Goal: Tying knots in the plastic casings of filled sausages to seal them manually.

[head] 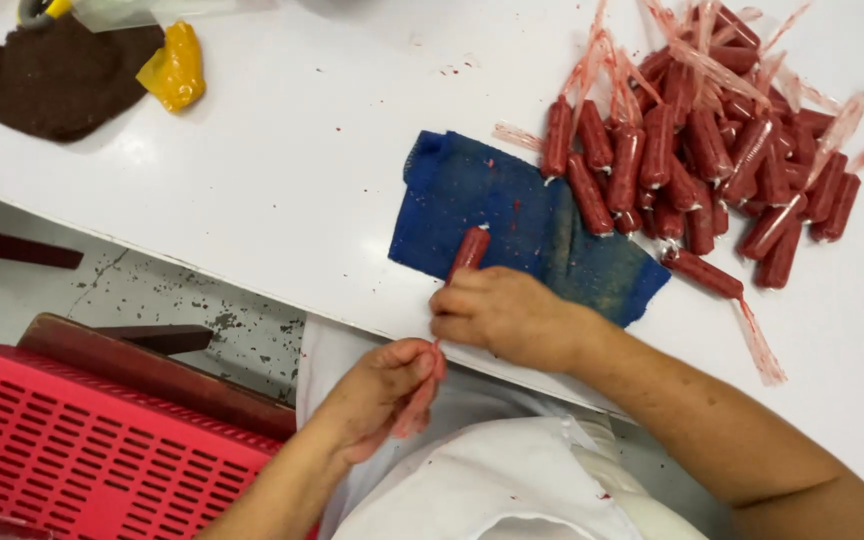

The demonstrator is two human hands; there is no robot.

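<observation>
My right hand (507,315) grips a small red filled plastic tube (469,250) whose rounded end rests on a blue cloth (497,210) at the white table's front edge. My left hand (384,390) is below the table edge, its fingers closed on the tube's thin empty plastic tail (420,395), pulled taut between both hands. A pile of several similar red tubes (702,160) with loose clear tails lies to the right of the cloth, apart from my hands.
A brown cloth (52,75) and a yellow filled bag (177,65) lie at the far left of the white table (302,150). A red slotted plastic crate (82,450) stands low on the left, beside my white apron (482,480).
</observation>
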